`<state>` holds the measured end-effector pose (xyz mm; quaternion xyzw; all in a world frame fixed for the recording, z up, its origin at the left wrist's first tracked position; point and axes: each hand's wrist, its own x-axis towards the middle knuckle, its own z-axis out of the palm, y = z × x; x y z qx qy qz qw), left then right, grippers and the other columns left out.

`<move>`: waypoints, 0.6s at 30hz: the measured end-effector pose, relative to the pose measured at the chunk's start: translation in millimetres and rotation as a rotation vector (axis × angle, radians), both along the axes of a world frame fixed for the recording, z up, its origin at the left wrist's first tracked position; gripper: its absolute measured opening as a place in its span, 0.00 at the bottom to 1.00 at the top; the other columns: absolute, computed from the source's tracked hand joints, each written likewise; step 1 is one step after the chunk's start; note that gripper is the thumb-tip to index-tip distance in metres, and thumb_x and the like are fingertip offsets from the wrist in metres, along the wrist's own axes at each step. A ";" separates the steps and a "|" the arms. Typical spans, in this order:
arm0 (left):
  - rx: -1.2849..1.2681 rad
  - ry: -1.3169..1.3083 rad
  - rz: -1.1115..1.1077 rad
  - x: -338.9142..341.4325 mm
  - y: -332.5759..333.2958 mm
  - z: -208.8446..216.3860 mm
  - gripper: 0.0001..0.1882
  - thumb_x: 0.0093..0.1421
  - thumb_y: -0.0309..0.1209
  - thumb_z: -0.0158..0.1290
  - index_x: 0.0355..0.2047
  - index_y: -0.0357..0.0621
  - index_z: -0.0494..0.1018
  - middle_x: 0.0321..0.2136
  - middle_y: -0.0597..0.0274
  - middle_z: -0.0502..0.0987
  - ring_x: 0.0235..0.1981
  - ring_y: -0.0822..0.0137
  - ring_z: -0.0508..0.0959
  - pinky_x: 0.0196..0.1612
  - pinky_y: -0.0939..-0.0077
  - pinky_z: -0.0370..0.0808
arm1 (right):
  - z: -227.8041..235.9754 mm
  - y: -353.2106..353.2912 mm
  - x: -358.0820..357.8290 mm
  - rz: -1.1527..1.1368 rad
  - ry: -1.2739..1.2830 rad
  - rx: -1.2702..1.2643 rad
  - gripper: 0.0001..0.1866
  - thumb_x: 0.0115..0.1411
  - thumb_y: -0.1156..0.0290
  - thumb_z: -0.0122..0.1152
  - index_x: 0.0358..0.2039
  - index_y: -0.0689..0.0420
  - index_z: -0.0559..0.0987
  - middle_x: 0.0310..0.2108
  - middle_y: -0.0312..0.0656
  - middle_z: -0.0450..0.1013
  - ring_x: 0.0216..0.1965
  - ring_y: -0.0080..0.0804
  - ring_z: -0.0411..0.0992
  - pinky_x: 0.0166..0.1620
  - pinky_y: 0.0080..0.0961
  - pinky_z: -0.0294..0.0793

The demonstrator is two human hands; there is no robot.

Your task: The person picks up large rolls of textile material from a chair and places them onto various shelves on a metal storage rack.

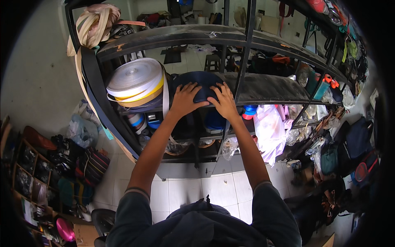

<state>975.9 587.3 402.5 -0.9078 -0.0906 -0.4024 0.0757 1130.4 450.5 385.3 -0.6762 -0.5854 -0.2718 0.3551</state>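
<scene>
On the middle shelf lies a dark blue roll (196,77), round like the webbing rolls beside it; its exact material is hard to make out. My left hand (186,100) grips its left side, fingers over the top and thumb pointing inward. Across from it, my right hand (222,101) holds the right side the same way, the two thumbs close together in front. Both arms are stretched forward. To the left of the roll sits a stack of webbing rolls (135,76), white on top with yellow and dark ones below.
The black metal shelf rack (271,88) has uprights near my right hand. Beige straps (92,24) hang at its upper left. Lower down are a white plastic bag (269,129) and small rolls (249,111). Bags (92,164) crowd the left floor; a dark stool (212,62) stands behind.
</scene>
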 end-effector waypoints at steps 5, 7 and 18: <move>-0.010 0.000 0.028 10.1 1.9 -0.8 0.37 0.48 0.61 0.55 0.51 0.47 0.71 0.54 0.56 0.70 0.57 0.57 0.68 0.58 0.52 0.59 | -7.6 -3.6 -12.5 -0.020 0.257 0.199 0.22 0.58 0.58 0.58 0.46 0.59 0.72 0.49 0.49 0.66 0.53 0.54 0.62 0.54 0.41 0.62; -0.028 -0.005 0.027 8.3 2.8 -0.9 0.37 0.48 0.61 0.55 0.50 0.47 0.71 0.54 0.56 0.70 0.58 0.58 0.67 0.58 0.52 0.59 | -22.1 -16.9 -22.6 -0.155 0.173 0.248 0.18 0.57 0.63 0.59 0.43 0.61 0.72 0.44 0.48 0.67 0.48 0.52 0.64 0.51 0.40 0.64; 0.120 -0.109 0.027 1.2 -25.0 -9.8 0.33 0.52 0.53 0.55 0.53 0.48 0.69 0.57 0.54 0.66 0.60 0.52 0.62 0.59 0.37 0.51 | -61.0 -29.5 -14.0 -0.510 0.344 0.235 0.16 0.50 0.67 0.63 0.36 0.58 0.69 0.34 0.47 0.71 0.32 0.52 0.73 0.35 0.44 0.72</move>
